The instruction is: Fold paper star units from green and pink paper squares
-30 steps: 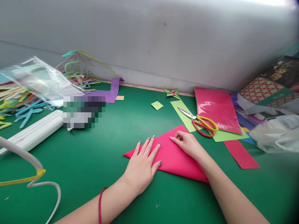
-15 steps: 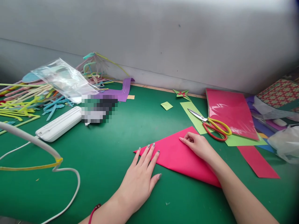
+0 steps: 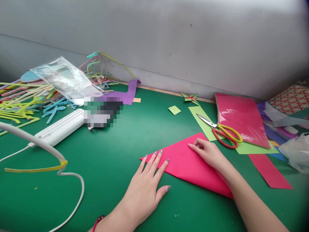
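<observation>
A folded bright pink-red sheet of paper [image 3: 176,158] lies on the green table, forming a triangle with its narrow corner to the left. My left hand [image 3: 147,187] is flat with fingers spread, and its fingertips press on that narrow corner. Near the sheet's upper edge rests my right hand [image 3: 207,151], its fingers curled in and thumb and index finger close together. These touch the paper's top face, with nothing visible between them. My right wrist and forearm cover part of the sheet's right side.
Scissors [image 3: 227,135] with red and yellow handles lie on green paper [image 3: 200,120] beyond my right hand. Behind them is a red paper pack [image 3: 243,119]. A red strip [image 3: 270,170] lies right. Pipe cleaners [image 3: 21,111], a white power strip [image 3: 59,127] and a white cable [image 3: 82,190] are left.
The view has shifted slightly, so the things on the table appear a little further right. Both hands keep practically the same places on the paper, and its fold looks unchanged.
</observation>
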A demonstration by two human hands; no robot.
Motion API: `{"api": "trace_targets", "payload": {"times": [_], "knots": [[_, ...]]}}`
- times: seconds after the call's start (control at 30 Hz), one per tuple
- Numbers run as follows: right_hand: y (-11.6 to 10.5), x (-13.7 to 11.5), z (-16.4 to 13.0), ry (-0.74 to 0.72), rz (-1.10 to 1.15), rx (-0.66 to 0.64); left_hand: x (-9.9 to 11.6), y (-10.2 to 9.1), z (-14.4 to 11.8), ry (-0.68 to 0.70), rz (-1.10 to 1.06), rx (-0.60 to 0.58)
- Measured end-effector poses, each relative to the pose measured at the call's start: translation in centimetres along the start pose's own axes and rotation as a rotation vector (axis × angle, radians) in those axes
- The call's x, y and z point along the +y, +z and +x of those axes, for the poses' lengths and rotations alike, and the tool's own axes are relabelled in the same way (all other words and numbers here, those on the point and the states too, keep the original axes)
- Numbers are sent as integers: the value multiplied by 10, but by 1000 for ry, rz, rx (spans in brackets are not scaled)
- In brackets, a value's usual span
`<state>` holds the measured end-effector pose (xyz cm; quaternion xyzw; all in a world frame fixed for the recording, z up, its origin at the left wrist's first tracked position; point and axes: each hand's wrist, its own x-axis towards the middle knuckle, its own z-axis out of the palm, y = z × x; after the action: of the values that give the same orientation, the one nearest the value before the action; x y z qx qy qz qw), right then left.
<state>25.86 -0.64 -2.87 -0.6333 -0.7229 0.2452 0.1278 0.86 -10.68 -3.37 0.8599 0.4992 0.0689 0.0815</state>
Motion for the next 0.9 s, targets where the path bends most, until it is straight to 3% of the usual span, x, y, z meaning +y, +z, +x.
{"api": "trace_targets", "payload": {"times": [0.9], "knots": [[-2,-3,-1,-13,22,7,0,-11,5,37,-16,47]]}}
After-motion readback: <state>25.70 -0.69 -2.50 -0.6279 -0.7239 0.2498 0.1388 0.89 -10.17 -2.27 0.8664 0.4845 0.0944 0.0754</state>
